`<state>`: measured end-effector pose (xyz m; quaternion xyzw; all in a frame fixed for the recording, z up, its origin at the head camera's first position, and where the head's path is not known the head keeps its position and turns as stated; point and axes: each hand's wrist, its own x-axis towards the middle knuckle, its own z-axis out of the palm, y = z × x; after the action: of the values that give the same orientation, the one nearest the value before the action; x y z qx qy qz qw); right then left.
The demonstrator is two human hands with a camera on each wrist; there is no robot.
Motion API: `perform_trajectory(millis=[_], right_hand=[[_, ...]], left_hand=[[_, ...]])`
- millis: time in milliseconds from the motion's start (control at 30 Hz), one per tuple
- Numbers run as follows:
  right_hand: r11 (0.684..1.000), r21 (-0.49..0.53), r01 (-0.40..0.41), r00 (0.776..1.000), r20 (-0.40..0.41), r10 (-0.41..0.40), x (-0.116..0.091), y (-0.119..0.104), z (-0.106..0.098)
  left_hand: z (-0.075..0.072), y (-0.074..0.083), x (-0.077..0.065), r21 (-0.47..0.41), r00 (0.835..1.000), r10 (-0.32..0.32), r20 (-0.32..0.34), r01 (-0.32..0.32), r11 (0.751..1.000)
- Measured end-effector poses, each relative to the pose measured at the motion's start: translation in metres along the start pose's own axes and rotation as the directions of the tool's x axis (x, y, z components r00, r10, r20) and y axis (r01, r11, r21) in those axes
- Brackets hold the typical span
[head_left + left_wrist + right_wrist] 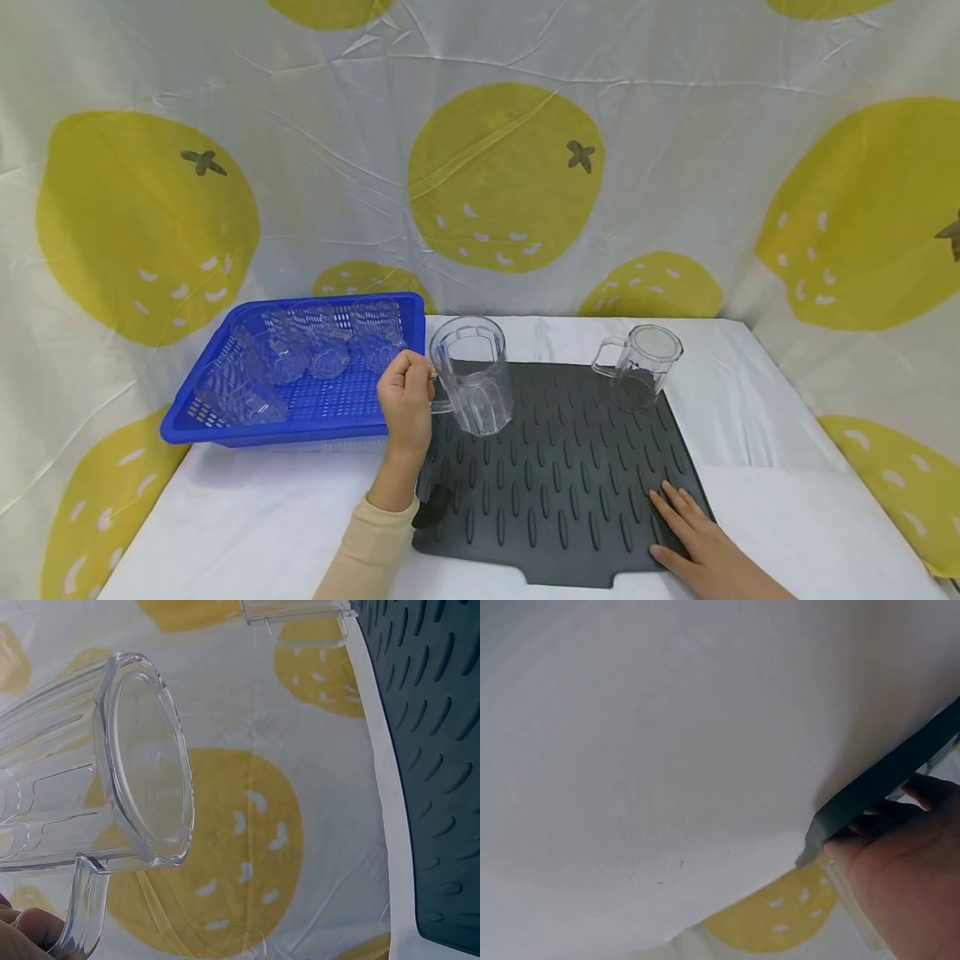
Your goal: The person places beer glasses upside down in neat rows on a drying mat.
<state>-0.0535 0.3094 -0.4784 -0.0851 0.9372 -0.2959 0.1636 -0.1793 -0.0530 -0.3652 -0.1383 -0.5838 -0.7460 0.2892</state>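
Observation:
My left hand (pixel 407 398) grips the handle of a large clear glass mug (pixel 472 392) over the back left part of a dark ridged drying mat (pixel 555 479). In the left wrist view, the fingers (pixel 37 930) are at the handle, and the mug's (pixel 146 765) round end faces right. My right hand (pixel 701 537) rests on the mat's front right edge, fingers spread and straight. From the right wrist view, that hand (pixel 911 877) lies against the mat's edge (pixel 889 776). A second clear mug (pixel 648 362) stands at the mat's back right corner, handle to the left.
To the left sits a blue plastic basket (pixel 292 434) with several clear glass mugs (pixel 326 354) lying in it. A white cloth (pixel 757 408) covers the table, and a lemon-print sheet (pixel 675 167) hangs behind.

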Motion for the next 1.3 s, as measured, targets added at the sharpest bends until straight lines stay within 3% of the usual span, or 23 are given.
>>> perform_trajectory(millis=[500, 667, 833, 933, 1000, 1100, 1167, 1300], right_hand=[[0.993, -0.113, -0.026, 0.998, -0.063, 0.019, 0.000, -0.011, 0.001], [0.995, -0.087, 0.056, 0.985, -0.158, -0.069, 0.001, -0.043, -0.007], [0.980, -0.063, 0.189, 0.936, -0.289, -0.199, 0.001, -0.086, -0.012], [0.968, 0.047, 0.247, 0.921, -0.322, -0.219, 0.006, -0.109, -0.014], [0.931, 0.213, 0.298, 0.927, -0.298, -0.229, 0.012, -0.122, -0.015], [0.799, 0.513, 0.313, 0.949, -0.205, -0.240, 0.023, -0.140, -0.018], [0.692, 0.679, 0.246, 0.967, -0.128, -0.219, 0.030, -0.149, -0.020], [0.524, 0.844, 0.116, 0.979, -0.010, -0.202, 0.044, -0.159, -0.019]], left_hand=[[0.014, -0.009, -0.012, -0.019, 0.997, 0.008, 0.083, -0.007, 1.000], [0.015, -0.010, -0.014, 0.003, 0.996, 0.004, 0.093, -0.005, 1.000], [0.015, -0.011, -0.015, 0.009, 0.993, 0.016, 0.115, -0.018, 1.000], [0.016, -0.011, -0.015, 0.005, 0.992, 0.020, 0.126, -0.021, 1.000], [0.016, -0.012, -0.015, 0.007, 0.992, 0.020, 0.127, -0.021, 1.000], [0.018, -0.011, -0.015, 0.017, 0.993, 0.013, 0.117, -0.015, 1.000], [0.019, -0.010, -0.015, 0.023, 0.994, 0.003, 0.112, -0.006, 1.000], [0.021, -0.011, -0.017, 0.024, 0.992, -0.018, 0.122, 0.015, 1.000]])
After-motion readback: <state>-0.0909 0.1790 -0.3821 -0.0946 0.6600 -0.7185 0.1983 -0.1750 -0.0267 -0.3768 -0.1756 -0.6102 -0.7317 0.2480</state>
